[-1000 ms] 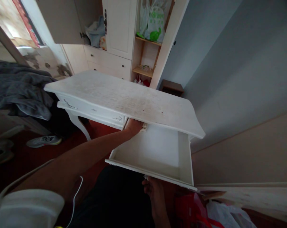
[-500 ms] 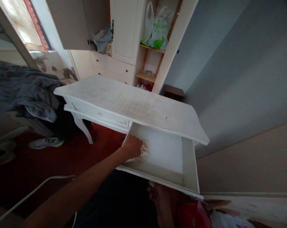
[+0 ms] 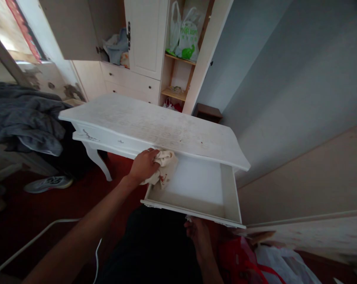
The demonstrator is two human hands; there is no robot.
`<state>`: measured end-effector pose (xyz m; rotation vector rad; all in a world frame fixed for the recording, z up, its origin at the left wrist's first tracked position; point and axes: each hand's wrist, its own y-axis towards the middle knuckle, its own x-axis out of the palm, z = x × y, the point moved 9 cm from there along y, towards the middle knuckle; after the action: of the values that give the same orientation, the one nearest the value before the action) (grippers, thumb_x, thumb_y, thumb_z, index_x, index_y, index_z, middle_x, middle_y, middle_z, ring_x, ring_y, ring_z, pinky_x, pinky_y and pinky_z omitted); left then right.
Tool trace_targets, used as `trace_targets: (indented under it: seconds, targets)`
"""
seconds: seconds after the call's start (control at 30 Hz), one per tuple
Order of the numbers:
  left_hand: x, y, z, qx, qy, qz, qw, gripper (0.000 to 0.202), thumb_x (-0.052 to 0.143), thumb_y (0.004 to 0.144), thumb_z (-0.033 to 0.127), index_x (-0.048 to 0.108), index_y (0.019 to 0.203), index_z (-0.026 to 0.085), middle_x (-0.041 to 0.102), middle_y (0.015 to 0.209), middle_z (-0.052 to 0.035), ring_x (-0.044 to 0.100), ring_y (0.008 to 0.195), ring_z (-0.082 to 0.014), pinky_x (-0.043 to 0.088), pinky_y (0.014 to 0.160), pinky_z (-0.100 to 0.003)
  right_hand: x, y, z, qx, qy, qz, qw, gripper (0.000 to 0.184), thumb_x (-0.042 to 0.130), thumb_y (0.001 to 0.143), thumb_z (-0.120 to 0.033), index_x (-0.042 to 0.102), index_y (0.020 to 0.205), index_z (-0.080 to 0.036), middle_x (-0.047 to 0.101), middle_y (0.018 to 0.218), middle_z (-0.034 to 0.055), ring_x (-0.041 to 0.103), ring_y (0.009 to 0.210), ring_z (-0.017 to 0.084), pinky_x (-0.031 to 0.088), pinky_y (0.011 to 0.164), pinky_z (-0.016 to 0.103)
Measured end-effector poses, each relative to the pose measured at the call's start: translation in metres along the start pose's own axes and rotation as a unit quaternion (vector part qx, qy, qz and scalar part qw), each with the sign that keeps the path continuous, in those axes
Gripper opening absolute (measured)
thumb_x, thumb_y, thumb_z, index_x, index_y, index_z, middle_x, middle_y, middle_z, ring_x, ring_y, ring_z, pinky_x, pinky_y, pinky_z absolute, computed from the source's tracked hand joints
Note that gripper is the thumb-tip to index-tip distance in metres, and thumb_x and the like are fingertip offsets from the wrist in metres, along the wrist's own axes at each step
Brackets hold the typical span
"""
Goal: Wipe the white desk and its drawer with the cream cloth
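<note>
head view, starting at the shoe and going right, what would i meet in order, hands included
Shoe, desk leg, left hand gripping the cloth, right hand, red bag, white plastic bag.

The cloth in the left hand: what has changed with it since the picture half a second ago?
The left hand has carried the cloth from the front left part of the drawer back toward the desk top, now over the drawer's left side. The grip stays; the drawer remains open, with the right hand at its front.
</note>
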<state>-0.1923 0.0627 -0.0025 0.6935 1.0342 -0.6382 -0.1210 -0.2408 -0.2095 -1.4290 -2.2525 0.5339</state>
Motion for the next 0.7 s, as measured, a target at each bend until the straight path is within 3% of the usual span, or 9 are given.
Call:
trace_targets:
  seconds: [0.1, 0.23, 0.43, 0.5, 0.6, 0.7]
  targets:
    - [0.008, -0.014, 0.003, 0.010, -0.007, -0.027, 1.000, 0.042, 0.049, 0.074, 0.017, 0.065, 0.113, 0.018, 0.068, 0.112, -0.0102, 0.062, 0.108, -0.0265, 0.047, 0.098, -0.035, 0.000, 0.001, -0.001, -0.004, 0.000, -0.002, 1.000, 0.041, 0.080, 0.061, -0.051, 0.073, 0.075, -0.013, 0.070, 0.064, 0.0057, 0.057, 0.052, 0.013, 0.042, 0.049, 0.023]
    - [0.017, -0.058, 0.017, 0.037, -0.022, -0.070, 0.997, 0.036, 0.051, 0.073, 0.016, 0.067, 0.105, 0.018, 0.068, 0.109, -0.0103, 0.063, 0.103, -0.0264, 0.049, 0.096, -0.038, 0.001, 0.001, -0.002, -0.001, 0.003, -0.002, 1.000, 0.041, 0.079, 0.059, -0.051, 0.071, 0.075, -0.013, 0.069, 0.062, 0.0056, 0.056, 0.051, 0.013, 0.042, 0.049, 0.023]
    - [0.002, -0.118, 0.030, 0.101, -0.003, 0.041, 0.994, 0.046, 0.057, 0.069, 0.016, 0.065, 0.114, 0.017, 0.065, 0.118, -0.0139, 0.058, 0.108, -0.0334, 0.047, 0.096, -0.049, 0.005, -0.001, -0.006, 0.002, 0.001, -0.008, 1.000, 0.039, 0.076, 0.058, -0.050, 0.068, 0.071, -0.014, 0.068, 0.061, 0.0052, 0.054, 0.049, 0.011, 0.041, 0.048, 0.022]
    - [0.006, -0.127, 0.047, 0.138, -0.010, 0.049, 0.989, 0.045, 0.058, 0.068, 0.015, 0.066, 0.112, 0.019, 0.065, 0.116, -0.0130, 0.057, 0.107, -0.0331, 0.047, 0.095, -0.049, 0.006, 0.000, -0.004, -0.005, -0.005, -0.011, 1.000, 0.038, 0.074, 0.060, -0.051, 0.068, 0.071, -0.014, 0.068, 0.062, 0.0049, 0.054, 0.049, 0.011, 0.041, 0.049, 0.022]
    - [0.024, -0.129, 0.089, 0.194, -0.045, 0.020, 0.980, 0.046, 0.058, 0.070, 0.015, 0.066, 0.115, 0.020, 0.065, 0.117, -0.0121, 0.056, 0.108, -0.0320, 0.044, 0.097, -0.048, 0.006, 0.005, 0.003, -0.025, -0.016, -0.015, 0.999, 0.037, 0.069, 0.068, -0.053, 0.068, 0.071, -0.016, 0.066, 0.061, 0.0033, 0.053, 0.051, 0.012, 0.040, 0.049, 0.023]
    - [0.048, -0.120, 0.139, 0.226, -0.078, -0.031, 0.971, 0.045, 0.061, 0.075, 0.021, 0.065, 0.120, 0.022, 0.063, 0.121, -0.0112, 0.054, 0.110, -0.0307, 0.043, 0.096, -0.047, 0.000, 0.011, 0.006, -0.085, -0.014, 0.000, 0.996, 0.035, 0.067, 0.077, -0.050, 0.071, 0.091, -0.018, 0.071, 0.082, 0.0050, 0.063, 0.070, 0.018, 0.048, 0.056, 0.027]
